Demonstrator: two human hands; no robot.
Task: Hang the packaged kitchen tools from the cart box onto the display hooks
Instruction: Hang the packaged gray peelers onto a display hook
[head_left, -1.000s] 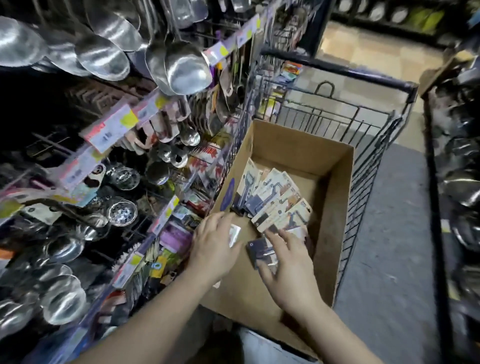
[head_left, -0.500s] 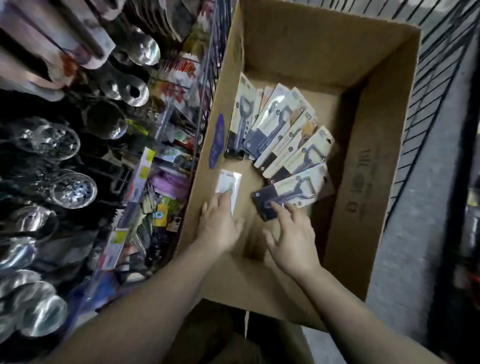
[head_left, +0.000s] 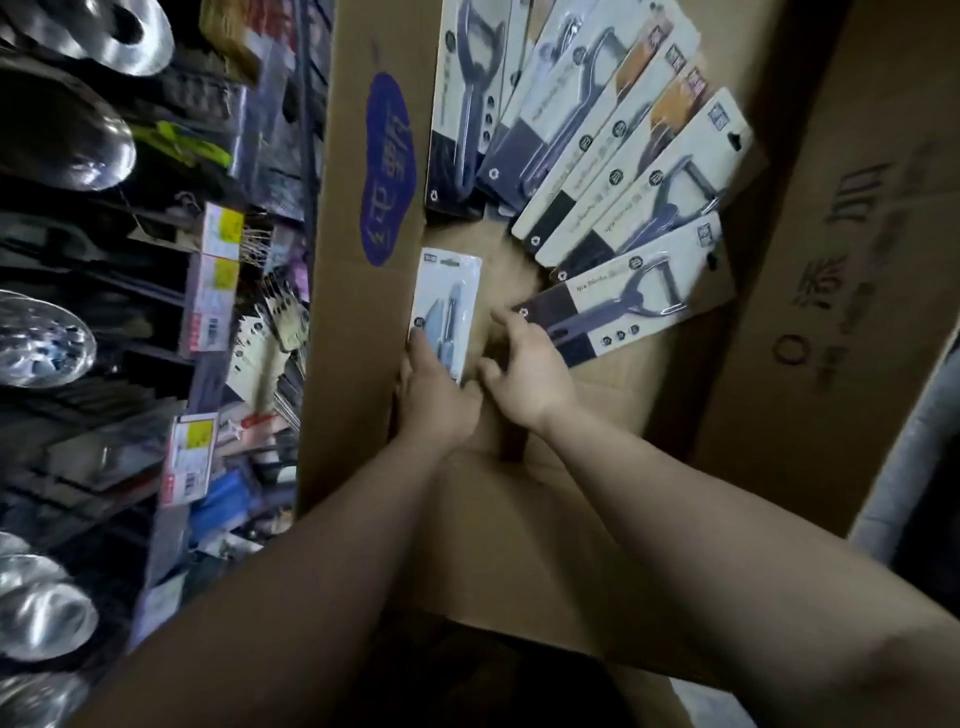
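Inside the cardboard box (head_left: 810, 291) lies a fan of several carded peelers (head_left: 613, 156) with dark handles. My left hand (head_left: 434, 395) holds a small white blister pack (head_left: 447, 306) by its lower end, against the box's left wall. My right hand (head_left: 524, 374) hovers beside it with fingers spread, its fingertips at the dark lower corner of the nearest peeler card (head_left: 628, 306). Whether those fingertips touch the card is unclear.
Left of the box, the display rack (head_left: 208, 291) carries price tags, hanging packaged utensils and shiny steel ladles and strainers (head_left: 41, 338). The box's near flap (head_left: 519, 561) lies under my forearms. A strip of grey floor (head_left: 914, 441) shows at the right.
The camera has tilted down and closer to the box. My left hand has taken hold of the small white pack. My right hand has slid left, off the nearest peeler card.
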